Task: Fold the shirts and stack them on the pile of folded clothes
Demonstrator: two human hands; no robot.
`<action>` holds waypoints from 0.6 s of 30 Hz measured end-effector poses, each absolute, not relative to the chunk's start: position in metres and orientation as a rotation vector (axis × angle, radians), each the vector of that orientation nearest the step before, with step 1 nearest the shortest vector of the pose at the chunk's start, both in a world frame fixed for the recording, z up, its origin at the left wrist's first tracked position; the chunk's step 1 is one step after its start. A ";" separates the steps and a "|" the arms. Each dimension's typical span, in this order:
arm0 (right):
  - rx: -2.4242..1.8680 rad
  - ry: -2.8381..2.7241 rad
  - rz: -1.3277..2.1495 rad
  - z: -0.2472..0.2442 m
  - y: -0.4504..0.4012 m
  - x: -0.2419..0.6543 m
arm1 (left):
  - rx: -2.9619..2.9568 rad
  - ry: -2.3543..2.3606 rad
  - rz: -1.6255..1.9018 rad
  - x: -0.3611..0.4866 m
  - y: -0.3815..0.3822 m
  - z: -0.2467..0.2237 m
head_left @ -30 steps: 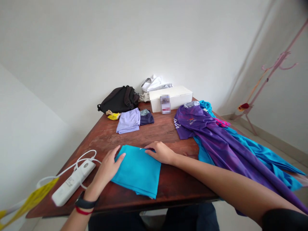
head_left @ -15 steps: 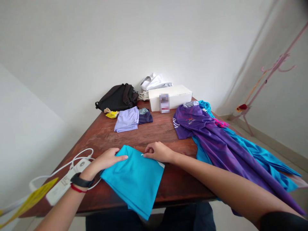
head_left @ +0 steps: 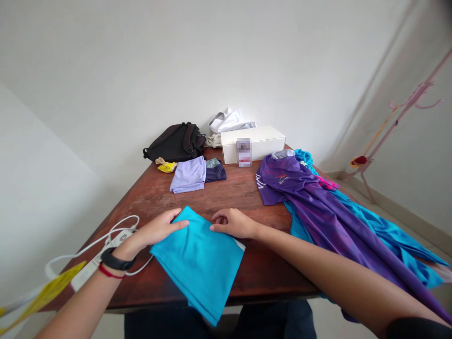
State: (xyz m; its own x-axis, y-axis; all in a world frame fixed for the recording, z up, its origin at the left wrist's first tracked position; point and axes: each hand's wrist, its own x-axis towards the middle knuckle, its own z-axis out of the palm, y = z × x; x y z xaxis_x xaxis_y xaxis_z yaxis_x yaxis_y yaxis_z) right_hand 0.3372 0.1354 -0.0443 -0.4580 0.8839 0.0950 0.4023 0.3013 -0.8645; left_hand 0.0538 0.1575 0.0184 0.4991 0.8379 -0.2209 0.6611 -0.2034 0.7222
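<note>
Turquoise folded garment [head_left: 199, 266] is contacted at its far edge: left hand [head_left: 158, 227] spread, right hand [head_left: 231, 223] curled, any pinch indeterminable.

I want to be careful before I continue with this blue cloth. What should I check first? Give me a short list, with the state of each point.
1. Left hand rests on the blue cloth: ok.
2. Right hand grips the cloth's edge: cannot tell, it may only touch it.
3. Cloth lies fully on the table: not ok, its near corner hangs over the edge.
4. Cloth's edges line up: not ok, a pale edge shows at the right side.
5. White cable stays off the cloth: cannot tell, the left forearm hides part of it.
6. Purple shirt stays apart from the cloth: ok, bare wood lies between them.
</note>
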 end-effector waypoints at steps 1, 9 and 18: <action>-1.108 -1.942 1.118 -0.046 0.137 0.337 | 1.965 1.238 0.316 0.056 0.157 0.020; -0.757 -1.549 1.749 -0.049 0.138 0.331 | 2.082 1.161 0.360 0.074 0.163 0.031; -0.713 -1.361 1.821 -0.043 0.129 0.323 | 1.585 1.028 0.059 0.072 0.167 0.052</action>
State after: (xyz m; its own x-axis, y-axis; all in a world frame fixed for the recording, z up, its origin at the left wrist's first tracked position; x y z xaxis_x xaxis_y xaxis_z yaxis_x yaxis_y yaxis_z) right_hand 0.3232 0.1286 -0.0432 -0.5711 0.8209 -0.0013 -0.2312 -0.1624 -0.9592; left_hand 0.0717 0.1667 0.0523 0.6100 0.6287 -0.4823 0.5698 0.0750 0.8183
